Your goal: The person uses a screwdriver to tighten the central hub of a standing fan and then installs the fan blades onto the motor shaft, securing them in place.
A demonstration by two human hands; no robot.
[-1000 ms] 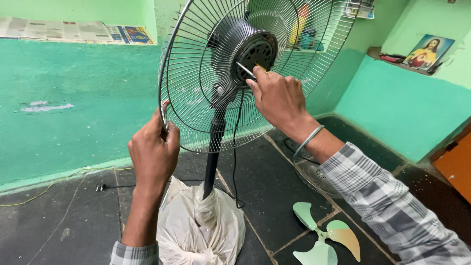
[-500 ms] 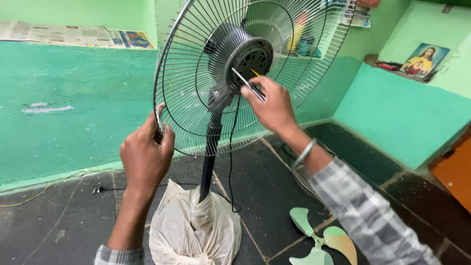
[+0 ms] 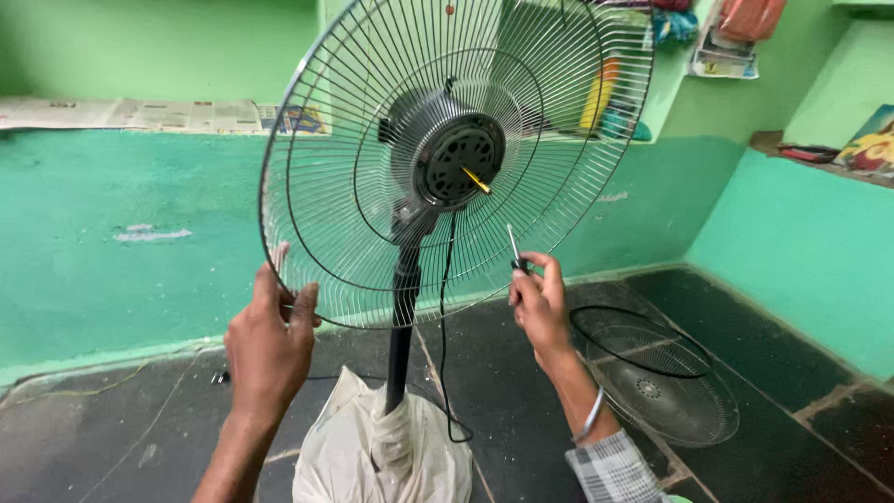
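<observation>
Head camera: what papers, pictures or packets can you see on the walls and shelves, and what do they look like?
Newspaper sheets: flat along the ledge on the left wall, pale with grey print and small coloured patches.
Hanging paper booklet: top right beside the shelf, whitish with coloured bits.
Orange-pink packet: above that booklet, soft and bag-like.
Framed picture: on the far right ledge, leaning on the wall, mostly blue, yellow and red.
No screens in view.

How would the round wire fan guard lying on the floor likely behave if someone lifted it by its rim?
The wire guard looks thin and open, so probably light. Its rim ring suggests it stays fairly stiff, flexing slightly. Lying flat on the floor, it seems unlikely to roll.
</observation>
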